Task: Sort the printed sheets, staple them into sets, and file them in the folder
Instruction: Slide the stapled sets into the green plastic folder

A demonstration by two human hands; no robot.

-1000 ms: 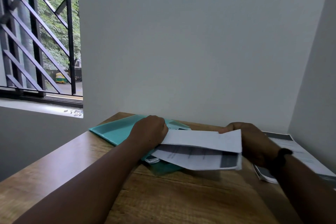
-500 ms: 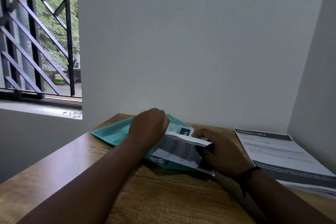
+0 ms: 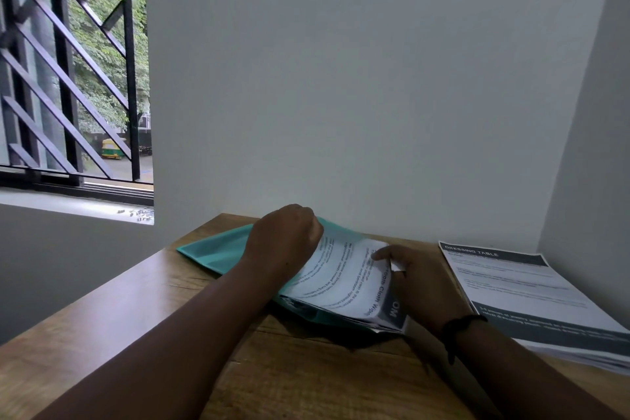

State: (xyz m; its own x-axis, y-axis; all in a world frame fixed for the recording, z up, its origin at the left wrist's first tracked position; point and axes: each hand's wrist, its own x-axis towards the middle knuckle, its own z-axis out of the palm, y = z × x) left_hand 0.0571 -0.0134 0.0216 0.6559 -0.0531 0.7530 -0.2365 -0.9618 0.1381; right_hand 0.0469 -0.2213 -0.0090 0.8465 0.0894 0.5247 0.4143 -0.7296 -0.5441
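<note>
While the left hand [image 3: 283, 242] curls over the far edge of a set of printed sheets [image 3: 344, 280], its knuckles up and fingers tucked out of sight beneath, the right hand [image 3: 419, 280] grips the same set from the opposite side, thumb lying on the top page and the other fingers wrapped behind the sheets' right edge. Both hands close on paper; neither is spread. Between the two grips the sheets bow upward in a shallow arch, black lines of print running across the top page and a dark grey banner along its near right end, just below the right thumb. Under the sheets and the left hand lies a teal folder [image 3: 214, 249], flat on the wooden table [image 3: 306, 378]; its far left corner sticks out past the left wrist, and a darker teal edge shows under the near edge of the sheets. Whether the sheets sit inside a folder pocket or merely on top cannot be told. Right of the right hand, apart from it, rests a separate stack of printed pages [image 3: 531, 293] headed "DRESSING TABLE", squared against the side wall. A black band [image 3: 456, 324] circles the right wrist. Beyond the left hand, far left, a barred window [image 3: 68, 61] looks onto trees.
</note>
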